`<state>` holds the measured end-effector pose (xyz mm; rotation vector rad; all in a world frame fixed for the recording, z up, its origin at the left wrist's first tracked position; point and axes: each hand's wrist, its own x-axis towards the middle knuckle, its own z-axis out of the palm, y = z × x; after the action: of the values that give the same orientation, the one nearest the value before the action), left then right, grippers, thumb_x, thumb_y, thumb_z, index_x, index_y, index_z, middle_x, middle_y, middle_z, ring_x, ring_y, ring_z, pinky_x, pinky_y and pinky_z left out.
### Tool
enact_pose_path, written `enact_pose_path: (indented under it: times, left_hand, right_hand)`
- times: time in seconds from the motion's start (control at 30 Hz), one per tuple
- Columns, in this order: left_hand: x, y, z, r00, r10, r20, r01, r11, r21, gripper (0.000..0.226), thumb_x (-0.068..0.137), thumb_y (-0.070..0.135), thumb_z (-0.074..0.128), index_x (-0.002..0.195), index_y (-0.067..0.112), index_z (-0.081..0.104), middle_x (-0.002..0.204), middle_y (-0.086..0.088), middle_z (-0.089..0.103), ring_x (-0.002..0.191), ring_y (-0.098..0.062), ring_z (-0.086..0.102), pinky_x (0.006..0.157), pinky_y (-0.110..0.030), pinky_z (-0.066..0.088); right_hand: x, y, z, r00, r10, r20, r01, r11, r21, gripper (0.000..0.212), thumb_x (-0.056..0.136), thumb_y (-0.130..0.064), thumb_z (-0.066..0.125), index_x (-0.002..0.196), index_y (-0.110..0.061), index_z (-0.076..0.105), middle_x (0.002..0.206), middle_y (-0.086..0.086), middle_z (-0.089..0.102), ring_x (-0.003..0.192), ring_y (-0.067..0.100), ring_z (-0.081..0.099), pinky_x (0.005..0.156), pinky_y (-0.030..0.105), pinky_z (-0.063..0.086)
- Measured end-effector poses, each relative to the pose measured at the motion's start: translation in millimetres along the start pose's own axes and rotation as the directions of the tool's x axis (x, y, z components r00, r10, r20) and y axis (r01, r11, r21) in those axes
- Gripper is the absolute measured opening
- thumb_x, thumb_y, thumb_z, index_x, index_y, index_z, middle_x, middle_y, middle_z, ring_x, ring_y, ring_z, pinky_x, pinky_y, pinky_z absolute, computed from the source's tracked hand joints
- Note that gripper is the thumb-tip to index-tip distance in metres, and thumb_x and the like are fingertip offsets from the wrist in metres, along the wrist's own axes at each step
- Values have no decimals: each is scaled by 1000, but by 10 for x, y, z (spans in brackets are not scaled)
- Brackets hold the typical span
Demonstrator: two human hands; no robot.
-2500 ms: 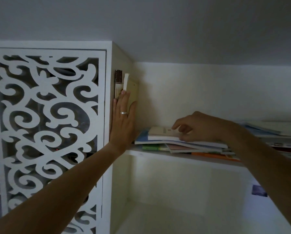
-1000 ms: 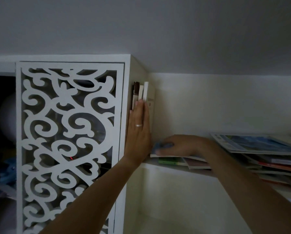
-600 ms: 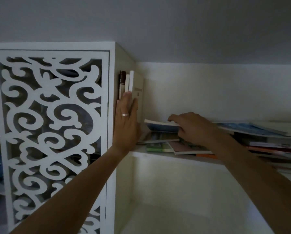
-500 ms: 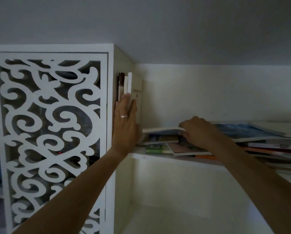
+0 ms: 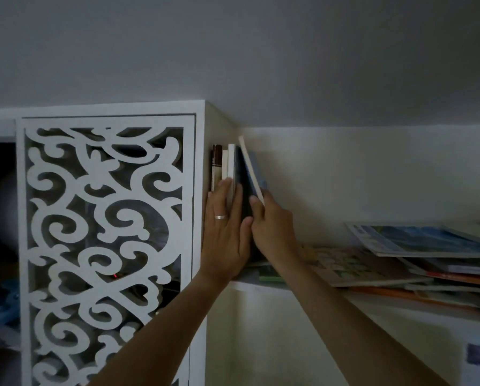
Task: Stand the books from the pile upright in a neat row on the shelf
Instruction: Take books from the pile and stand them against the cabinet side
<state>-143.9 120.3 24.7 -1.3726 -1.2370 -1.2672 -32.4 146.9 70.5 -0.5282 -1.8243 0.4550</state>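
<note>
A short row of upright books (image 5: 224, 168) stands at the left end of the white shelf (image 5: 261, 286), against the cabinet side. My left hand (image 5: 225, 229), wearing a ring, presses flat against their spines with straight fingers. My right hand (image 5: 272, 227) grips the lower edge of a blue-covered book (image 5: 252, 169), which leans tilted against the right side of the row. A pile of flat books (image 5: 378, 263) lies on the shelf to the right, a large blue one (image 5: 417, 240) on top.
A white cabinet door with a cut-out scroll pattern (image 5: 105, 246) fills the left. The grey ceiling sits close above the shelf. A white back wall (image 5: 358, 176) rises behind the pile. An open compartment lies below the shelf.
My right hand lifted a blue book off the pile and swung it up against the right of the standing row. My left hand stayed pressed on the row.
</note>
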Motion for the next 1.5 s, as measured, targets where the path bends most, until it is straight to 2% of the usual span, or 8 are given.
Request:
enact_pose_path:
  times: [0.13, 0.23, 0.37, 0.5, 0.63, 0.83, 1.3, 1.5]
  left_hand:
    - [-6, 16, -16, 1000, -17, 8, 18, 998, -55, 60, 107, 34, 29, 158, 3, 35, 170, -15, 17, 159, -27, 16, 126, -55, 21]
    - [3, 13, 5, 1000, 3, -11, -3, 1000, 1, 66, 101, 27, 50, 157, -3, 32, 169, -21, 18, 159, -30, 16, 127, -53, 21]
    - [-10, -41, 79, 998, 11, -56, -11, 1000, 6, 81, 93, 2, 68, 160, -3, 23, 168, -26, 11, 159, -35, 12, 120, -60, 33]
    - [-21, -57, 92, 997, 62, -37, -61, 997, 38, 77, 94, -4, 61, 161, 19, 31, 168, -27, 6, 159, -40, 7, 122, -62, 27]
    - [-31, -56, 76, 998, 55, -28, -54, 997, 55, 72, 93, -3, 63, 159, 9, 37, 167, -27, 11, 159, -37, 8, 130, -50, 15]
    - [-53, -73, 82, 999, 35, -17, -35, 999, 38, 66, 101, 5, 54, 161, 4, 28, 166, -25, 15, 156, -39, 18, 115, -61, 40]
    - [-85, -58, 47, 1000, -22, 17, 24, 990, -142, 68, 101, 1, 63, 161, 10, 31, 165, 4, 8, 158, -22, 14, 112, -47, 50]
    - [-63, -51, 74, 1000, 14, -7, -14, 997, -71, 57, 105, 4, 51, 159, 5, 34, 166, -11, 11, 158, -26, 13, 120, -42, 41]
  right_hand:
    - [16, -172, -19, 990, 26, 136, -60, 966, 253, 30, 109, -44, 34, 119, -27, 57, 92, -14, 64, 72, -15, 60, 61, 4, 43]
    - [44, -112, -101, 905, 50, 423, -167, 956, 243, 53, 104, -64, 23, 150, -43, 41, 138, -17, 54, 123, -4, 51, 99, 13, 36]
    - [130, 201, -410, 774, 193, 603, -55, 969, -239, 55, 101, -64, 41, 149, -39, 46, 153, -8, 49, 135, 16, 50, 110, 34, 39]
    - [107, 430, -776, 604, 476, 639, 90, 756, -648, 82, 84, -75, 60, 153, -35, 43, 159, -3, 41, 140, 23, 44, 111, 36, 37]
    - [73, 471, -802, 736, 295, 609, 186, 777, -602, 53, 81, -70, 70, 122, -37, 70, 126, 0, 67, 103, 18, 61, 81, 30, 47]
    - [-49, 406, -750, 753, 41, 656, 581, 426, -693, 32, 106, -42, 46, 125, -21, 63, 116, 13, 63, 100, 31, 64, 70, 34, 38]
    - [57, 460, -736, 981, 31, 191, 156, 458, -875, 19, 101, -17, 55, 120, -11, 56, 112, 12, 65, 97, 29, 64, 69, 32, 35]
    - [131, 431, -731, 920, -6, 391, 339, 510, -791, 25, 98, -35, 52, 113, -14, 56, 109, 8, 64, 90, 27, 61, 73, 35, 40]
